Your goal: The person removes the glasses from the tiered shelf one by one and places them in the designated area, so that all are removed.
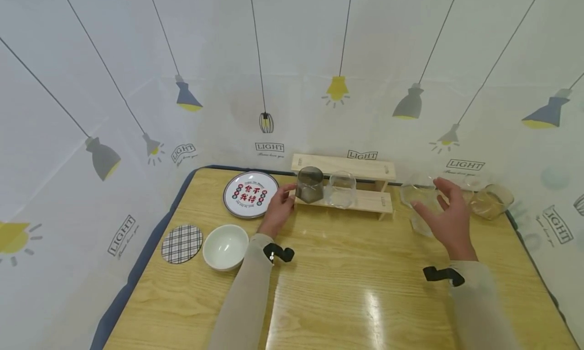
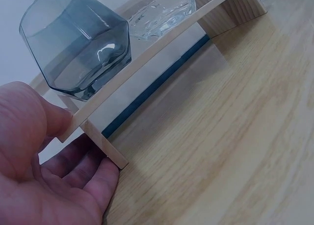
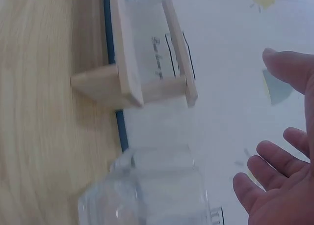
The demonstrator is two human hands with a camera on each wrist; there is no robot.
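Firstly, nearest us, we list one wooden table [image 1: 328, 294], with both sleeved forearms reaching over it.

Item: one white bowl [image 1: 225, 247], upright beside the left forearm; we see only its glossy inside, no contents. Item: one checked round coaster [image 1: 181, 244], just left of the bowl.

Item: our right hand [image 1: 449, 220], thumb and fingers spread apart, holding nothing, near the clear glassware at the right.

Item: our left hand [image 1: 278, 210], thumb on the lower board and fingers curled beneath, gripping the left end of the two-tier wooden rack [image 1: 374, 201], which stands towards the table's back edge.

Progress, as we judge it: two vessels are on the rack's lower tier, a smoky glass [image 1: 310, 185] and a clear glass [image 1: 341, 190], side by side; off it remain the clear glassware [image 1: 416, 191], whose count we cannot tell, and an amber glass [image 1: 491, 203], tilted. We make out no contents in any.

Item: one printed plate [image 1: 251, 195], beyond the bowl.

Farthest: lamp-patterned wall covering [image 1: 301, 35].
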